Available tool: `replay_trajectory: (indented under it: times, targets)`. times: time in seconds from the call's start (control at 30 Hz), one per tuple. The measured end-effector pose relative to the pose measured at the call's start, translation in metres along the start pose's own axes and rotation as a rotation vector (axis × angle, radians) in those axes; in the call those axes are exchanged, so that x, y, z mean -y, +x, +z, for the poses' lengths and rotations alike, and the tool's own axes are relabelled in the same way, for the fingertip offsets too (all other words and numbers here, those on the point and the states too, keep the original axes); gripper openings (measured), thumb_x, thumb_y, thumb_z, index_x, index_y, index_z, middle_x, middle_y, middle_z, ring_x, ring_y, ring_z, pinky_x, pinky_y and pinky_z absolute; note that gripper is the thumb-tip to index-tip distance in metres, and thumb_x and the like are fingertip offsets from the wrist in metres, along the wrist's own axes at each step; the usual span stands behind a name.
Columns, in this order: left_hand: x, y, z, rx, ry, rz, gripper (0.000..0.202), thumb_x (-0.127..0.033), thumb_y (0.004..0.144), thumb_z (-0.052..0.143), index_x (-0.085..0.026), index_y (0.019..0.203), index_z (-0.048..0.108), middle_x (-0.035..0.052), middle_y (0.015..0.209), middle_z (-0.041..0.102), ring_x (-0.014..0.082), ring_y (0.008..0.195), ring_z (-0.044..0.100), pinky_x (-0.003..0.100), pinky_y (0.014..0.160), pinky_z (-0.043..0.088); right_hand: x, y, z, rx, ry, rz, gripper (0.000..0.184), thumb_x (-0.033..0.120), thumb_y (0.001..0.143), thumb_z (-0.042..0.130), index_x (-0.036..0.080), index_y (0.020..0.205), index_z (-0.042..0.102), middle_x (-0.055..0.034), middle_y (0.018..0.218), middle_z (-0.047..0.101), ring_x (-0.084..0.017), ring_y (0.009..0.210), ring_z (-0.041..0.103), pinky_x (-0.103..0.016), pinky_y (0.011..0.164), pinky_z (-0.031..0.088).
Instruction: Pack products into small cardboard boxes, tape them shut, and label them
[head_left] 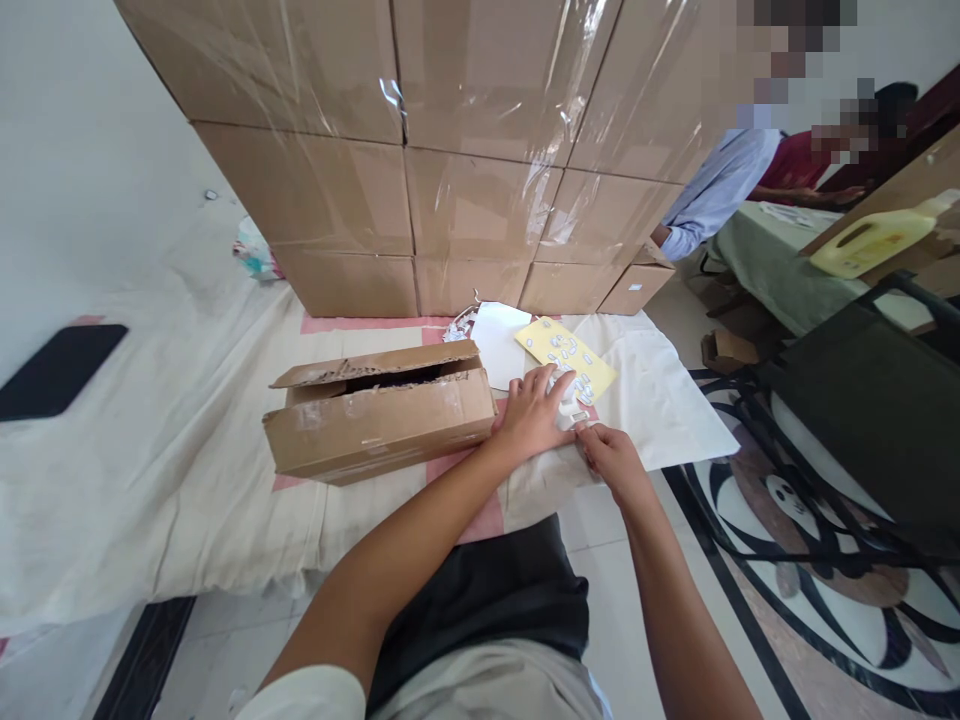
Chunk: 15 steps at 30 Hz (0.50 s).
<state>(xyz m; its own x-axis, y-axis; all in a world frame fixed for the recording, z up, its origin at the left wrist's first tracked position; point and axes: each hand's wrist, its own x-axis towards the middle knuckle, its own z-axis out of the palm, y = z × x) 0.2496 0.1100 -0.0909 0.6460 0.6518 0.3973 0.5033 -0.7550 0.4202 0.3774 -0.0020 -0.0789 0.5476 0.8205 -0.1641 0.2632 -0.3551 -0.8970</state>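
Observation:
A small white item point(574, 412), glossy and perhaps plastic, sits between my hands near the bed-like surface's front edge. My left hand point(531, 415) curves over it from the left, with thumb and fingers around it. At its lower right edge, the fingers of my right hand point(606, 452) are pinched together; what they grip is too small to make out. Just beyond lies a yellow sheet point(600, 372) with several small white oval pieces on it. A white sheet point(501, 345) lies beside that. Left of my hands stands a cardboard box point(390, 425), its top flaps partly raised.
Tape-wrapped cartons point(480, 200) are stacked behind the work area. A black tablet-like slab point(60, 370) lies far left on the cream cloth point(187, 400). At right are a dark folding chair point(885, 400), a yellow jug point(874, 240) and two people beside a table.

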Motion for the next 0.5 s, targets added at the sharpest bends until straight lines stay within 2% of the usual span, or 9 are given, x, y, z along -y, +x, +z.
replay_trajectory:
  times: [0.13,0.23,0.33,0.4,0.43,0.5]
  targets:
    - [0.0,0.0,0.002,-0.009,0.002,-0.007,0.092,-0.058,0.075,0.078,-0.024,0.151,0.039,0.0147,0.154,0.042,0.0347,0.138,0.039,0.049,0.105,0.036,-0.002,-0.004,0.001,-0.052,-0.007,-0.111,0.049,0.046,0.07,0.076,0.022,0.046,0.041,0.0025,0.054,0.044,-0.013,0.057,0.038,-0.028,0.053,0.028]
    - [-0.001,-0.001,0.003,-0.011,-0.004,-0.01,0.093,-0.055,0.073,0.079,-0.024,0.151,0.038,0.0155,0.156,0.04,0.035,0.139,0.039,0.049,0.106,0.037,-0.005,-0.017,0.001,-0.077,0.057,-0.185,0.053,0.052,0.081,0.068,0.021,0.05,0.039,-0.0006,0.07,0.052,-0.013,0.063,0.041,-0.029,0.056,0.032]
    - [-0.002,-0.004,-0.001,-0.03,-0.033,-0.004,0.094,-0.052,0.073,0.08,-0.025,0.153,0.037,0.0157,0.159,0.035,0.0377,0.147,0.03,0.052,0.11,0.035,-0.006,-0.031,-0.001,-0.092,0.144,-0.22,0.052,0.056,0.091,0.058,0.021,0.056,0.043,-0.0001,0.075,0.05,-0.012,0.059,0.036,-0.03,0.054,0.029]
    - [-0.005,-0.005,-0.008,-0.076,-0.148,0.003,0.083,-0.048,0.078,0.075,-0.024,0.15,0.041,0.015,0.16,0.033,0.0376,0.152,0.023,0.055,0.116,0.031,-0.005,-0.038,-0.002,-0.069,0.233,-0.248,0.047,0.054,0.094,0.057,0.02,0.062,0.049,0.0001,0.076,0.051,-0.012,0.057,0.034,-0.03,0.053,0.026]
    - [-0.008,-0.006,-0.013,-0.104,-0.252,0.006,0.073,-0.045,0.082,0.072,-0.024,0.147,0.045,0.0146,0.159,0.036,0.0362,0.152,0.023,0.054,0.118,0.029,-0.003,-0.04,-0.003,-0.054,0.272,-0.271,0.045,0.053,0.095,0.057,0.02,0.064,0.051,-0.0004,0.078,0.052,-0.011,0.057,0.034,-0.03,0.054,0.026]
    - [-0.014,-0.01,-0.025,-0.141,-0.464,0.016,0.046,-0.038,0.088,0.065,-0.024,0.131,0.057,0.0124,0.147,0.051,0.0302,0.145,0.039,0.049,0.117,0.033,0.003,-0.043,-0.003,-0.028,0.307,-0.337,0.045,0.051,0.096,0.056,0.02,0.065,0.055,-0.0021,0.083,0.056,-0.012,0.058,0.036,-0.03,0.055,0.027]
